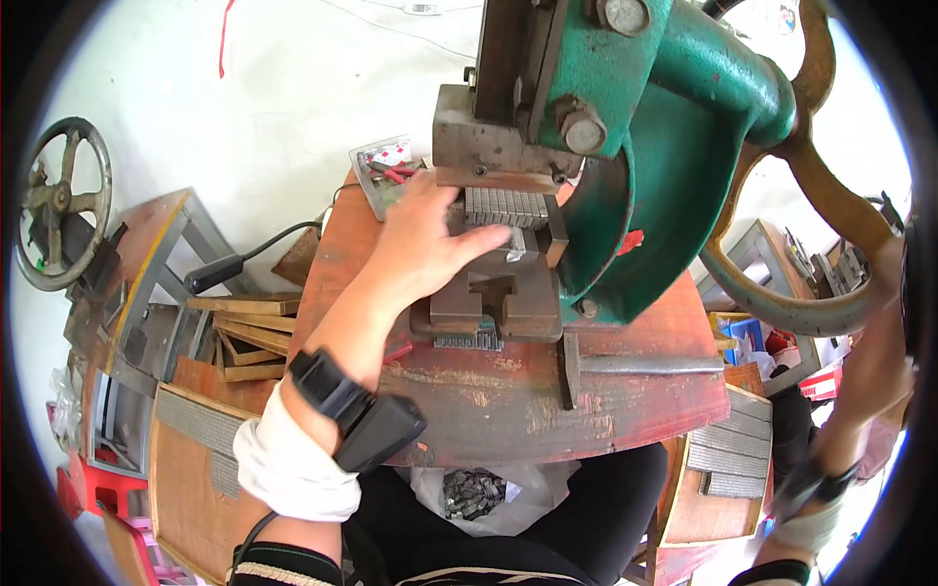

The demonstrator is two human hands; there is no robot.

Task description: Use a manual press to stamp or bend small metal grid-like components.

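A green hand press point(684, 166) stands on the worn red-brown table, its dark metal ram point(503, 137) just above a block of small grey metal pieces in rows point(506, 207). My left hand point(422, 234) is beside this block, thumb stretched toward its front and apart from the fingers. Some fingertips are hidden by the ram. In front of the thumb lies a slotted steel base plate point(489, 293). At the far right my right hand point(885, 278), blurred, appears closed on the rim of the press's curved handwheel point(782, 311).
Red-handled pliers point(393, 172) lie in a clear tray behind my left hand. A metal bar point(645, 365) rests on the table. Wooden trays with grey metal strips point(728, 444) flank my knees. A plastic bag of metal pieces point(476, 493) is between my legs. Wooden frames point(249, 337) are stacked at left.
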